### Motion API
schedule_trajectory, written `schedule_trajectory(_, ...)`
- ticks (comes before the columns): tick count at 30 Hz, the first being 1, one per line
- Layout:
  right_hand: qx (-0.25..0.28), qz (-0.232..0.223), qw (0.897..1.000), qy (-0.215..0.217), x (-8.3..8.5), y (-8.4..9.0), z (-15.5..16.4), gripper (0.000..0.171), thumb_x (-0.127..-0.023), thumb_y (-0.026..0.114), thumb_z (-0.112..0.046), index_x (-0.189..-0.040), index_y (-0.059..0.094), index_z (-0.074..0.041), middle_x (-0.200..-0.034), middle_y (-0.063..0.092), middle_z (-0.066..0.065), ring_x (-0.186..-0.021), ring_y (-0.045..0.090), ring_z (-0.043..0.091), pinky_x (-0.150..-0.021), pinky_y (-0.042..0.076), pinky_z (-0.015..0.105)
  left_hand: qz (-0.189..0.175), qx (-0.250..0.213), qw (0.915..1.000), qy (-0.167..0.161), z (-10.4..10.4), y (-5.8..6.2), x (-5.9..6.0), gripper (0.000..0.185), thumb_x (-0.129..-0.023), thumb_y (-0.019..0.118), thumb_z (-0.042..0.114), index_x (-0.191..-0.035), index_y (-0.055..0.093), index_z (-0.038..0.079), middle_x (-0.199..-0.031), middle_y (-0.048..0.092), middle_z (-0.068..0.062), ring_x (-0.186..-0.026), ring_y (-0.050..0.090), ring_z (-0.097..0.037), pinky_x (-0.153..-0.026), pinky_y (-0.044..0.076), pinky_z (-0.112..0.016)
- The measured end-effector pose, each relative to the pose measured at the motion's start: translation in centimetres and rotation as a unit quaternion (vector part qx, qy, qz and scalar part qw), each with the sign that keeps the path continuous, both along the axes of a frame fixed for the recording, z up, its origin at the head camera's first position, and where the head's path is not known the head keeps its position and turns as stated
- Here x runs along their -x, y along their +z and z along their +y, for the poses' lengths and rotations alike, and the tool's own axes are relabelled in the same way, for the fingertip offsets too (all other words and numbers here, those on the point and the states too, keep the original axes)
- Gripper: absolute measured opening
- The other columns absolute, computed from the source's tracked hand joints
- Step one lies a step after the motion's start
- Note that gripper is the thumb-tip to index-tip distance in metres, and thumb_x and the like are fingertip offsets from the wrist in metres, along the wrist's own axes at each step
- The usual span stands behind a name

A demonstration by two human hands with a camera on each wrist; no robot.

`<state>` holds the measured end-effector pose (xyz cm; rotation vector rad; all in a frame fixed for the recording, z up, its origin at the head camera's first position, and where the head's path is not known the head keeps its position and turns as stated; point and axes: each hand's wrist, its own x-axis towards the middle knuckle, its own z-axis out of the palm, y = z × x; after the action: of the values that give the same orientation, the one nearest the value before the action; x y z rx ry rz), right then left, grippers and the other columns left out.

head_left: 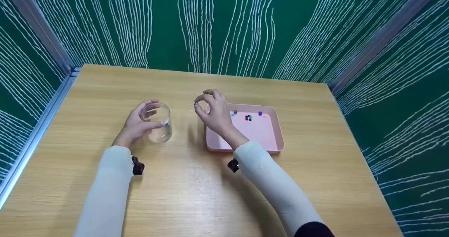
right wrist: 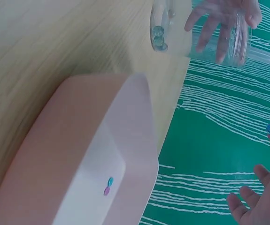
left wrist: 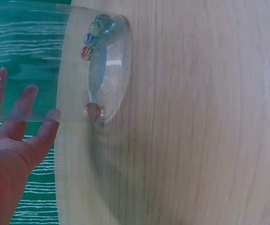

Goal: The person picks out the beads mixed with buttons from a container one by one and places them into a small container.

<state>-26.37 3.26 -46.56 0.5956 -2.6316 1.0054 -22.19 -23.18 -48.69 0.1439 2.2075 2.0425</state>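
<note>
Your left hand [head_left: 138, 124] wraps round a clear glass [head_left: 158, 122] standing upright on the wooden table [head_left: 196, 191], left of centre in the head view; fingers and thumb curl about its wall. Your right hand [head_left: 214, 111] hovers at the centre of that frame, above the table between the glass and the pink tray [head_left: 277, 138], thumb and forefinger pinching one small blue marble [head_left: 196, 104]. In the right wrist view the same marble shows at the right edge, held at a fingertip.

The tray lies just right of centre, near your right wrist but apart from the glass. Nothing lies on the bare strip of table between tray and glass. Green panels with white streaks [head_left: 224, 26] close in the table on three sides.

Count: one glass, one tray. Inside the glass, the left wrist view shows four marbles [left wrist: 93, 111] on the bottom, three clustered and one apart. On the tray a small cluster of marbles [head_left: 248, 117] lies near its far edge with a few strays beside it; their exact number is too small to tell.
</note>
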Motion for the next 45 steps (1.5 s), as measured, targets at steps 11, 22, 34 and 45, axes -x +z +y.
schedule_trajectory(11,0.014,-0.015,1.000,0.018,-0.7,-0.5,-2.3,0.014,-0.091,0.063,-0.033,-0.100,0.069,-0.025,-0.131,0.055,0.003,-0.125,0.046,0.022,-0.104,0.043,0.043,0.009,-0.030,0.9995,0.008,-0.5,-1.5,0.9,0.078,-0.076,0.077,-0.003,-0.143,0.037,0.004,-0.145,0.044,-0.018,-0.138,0.034,-0.041,-0.115,0.028,-0.055)
schedule_trajectory(22,0.029,-0.023,0.999,0.036,-1.7,-1.2,-4.9,0.015,-0.091,0.063,-0.034,-0.101,0.069,-0.026,-0.129,0.057,0.003,-0.125,0.049,0.022,-0.106,0.041,0.042,0.026,-0.018,0.9995,0.006,-0.7,-2.9,1.4,0.077,-0.076,0.077,0.000,-0.142,0.039,0.008,-0.144,0.046,-0.013,-0.138,0.036,-0.036,-0.116,0.029,-0.053)
schedule_trajectory(34,0.034,-0.050,0.997,0.049,-1.9,-1.9,-6.3,0.015,-0.090,0.065,-0.033,-0.102,0.070,-0.025,-0.126,0.058,0.002,-0.121,0.050,0.021,-0.102,0.045,0.039,0.003,-0.021,0.9998,-0.003,-0.6,-3.0,1.5,0.080,-0.077,0.076,0.000,-0.145,0.035,0.010,-0.147,0.042,-0.014,-0.141,0.032,-0.038,-0.117,0.026,-0.054)
schedule_trajectory(45,0.036,-0.069,0.996,0.051,-2.0,-2.2,-7.5,0.014,-0.090,0.065,-0.032,-0.099,0.070,-0.023,-0.121,0.059,0.001,-0.117,0.051,0.021,-0.103,0.043,0.041,0.017,-0.036,0.9992,-0.006,-0.7,-2.7,1.1,0.079,-0.078,0.075,-0.002,-0.145,0.036,0.009,-0.147,0.042,-0.013,-0.141,0.032,-0.037,-0.117,0.025,-0.053)
